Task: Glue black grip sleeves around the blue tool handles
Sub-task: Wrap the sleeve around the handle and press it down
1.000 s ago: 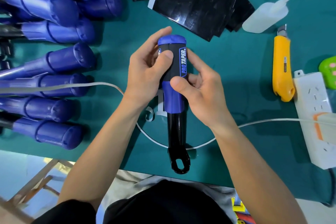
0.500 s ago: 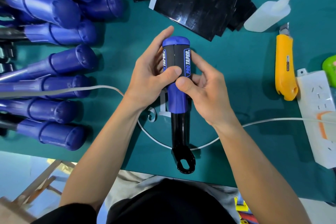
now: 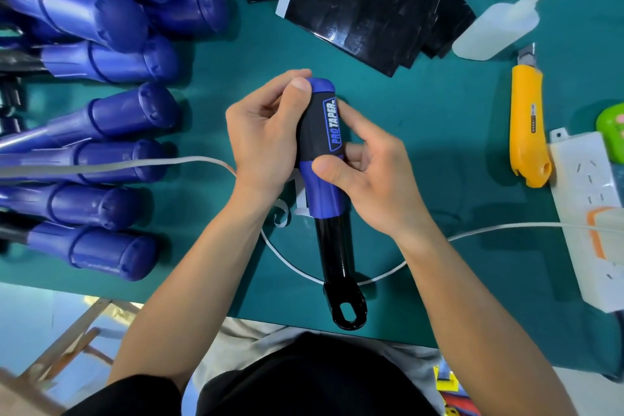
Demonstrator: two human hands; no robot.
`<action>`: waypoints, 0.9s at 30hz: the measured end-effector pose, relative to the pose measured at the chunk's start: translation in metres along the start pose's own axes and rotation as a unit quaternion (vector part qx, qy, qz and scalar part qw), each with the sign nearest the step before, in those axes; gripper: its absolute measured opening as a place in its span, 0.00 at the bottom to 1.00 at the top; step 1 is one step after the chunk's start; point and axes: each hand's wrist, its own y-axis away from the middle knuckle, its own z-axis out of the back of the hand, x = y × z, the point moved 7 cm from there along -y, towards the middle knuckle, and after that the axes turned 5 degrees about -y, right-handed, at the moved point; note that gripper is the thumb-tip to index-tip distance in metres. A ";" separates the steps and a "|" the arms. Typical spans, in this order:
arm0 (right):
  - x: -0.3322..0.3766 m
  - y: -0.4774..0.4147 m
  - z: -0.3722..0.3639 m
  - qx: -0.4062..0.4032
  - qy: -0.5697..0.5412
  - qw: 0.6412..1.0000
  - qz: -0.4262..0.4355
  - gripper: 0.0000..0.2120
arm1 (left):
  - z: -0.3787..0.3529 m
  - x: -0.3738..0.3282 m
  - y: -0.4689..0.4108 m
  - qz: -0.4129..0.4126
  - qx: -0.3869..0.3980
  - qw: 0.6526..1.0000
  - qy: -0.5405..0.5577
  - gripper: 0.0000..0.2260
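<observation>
- Green tabletop (image 3: 439,152) holds blue handles (image 3: 111,118), black sleeves (image 3: 364,10).
- Left hand (image 3: 263,138) and right hand (image 3: 374,179) both clench their grip on a sleeved tool (image 3: 320,132).

I see my left hand (image 3: 261,138) shift its thumb up the black grip sleeve (image 3: 314,132) to the top of the blue tool handle (image 3: 326,196).

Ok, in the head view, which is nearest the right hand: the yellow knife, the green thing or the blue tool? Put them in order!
1. Blue tool, gripped by the right hand itself.
2. Yellow knife, to its right.
3. Green thing, at the far right edge.
</observation>
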 end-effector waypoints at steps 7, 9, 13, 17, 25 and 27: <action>0.003 0.001 0.005 0.000 -0.047 0.999 0.012 0.35 | -0.010 0.000 0.006 -0.003 0.094 0.995 0.040 0.15; 0.006 0.001 0.006 0.008 -0.074 0.997 0.017 0.33 | -0.015 0.000 0.011 -0.005 0.149 0.987 0.067 0.22; 0.007 0.000 0.008 0.010 -0.112 0.994 0.001 0.29 | -0.023 -0.004 0.017 -0.044 0.204 0.977 0.044 0.31; 0.010 0.000 0.005 0.020 -0.153 0.988 -0.020 0.22 | -0.024 -0.008 0.022 -0.084 0.190 0.978 0.025 0.34; 0.004 0.000 0.014 0.019 -0.196 0.978 -0.072 0.27 | -0.029 -0.007 0.022 -0.049 0.258 0.964 0.048 0.36; 0.003 0.000 0.014 0.026 -0.197 0.978 -0.070 0.27 | -0.031 -0.008 0.024 -0.056 0.269 0.960 0.044 0.37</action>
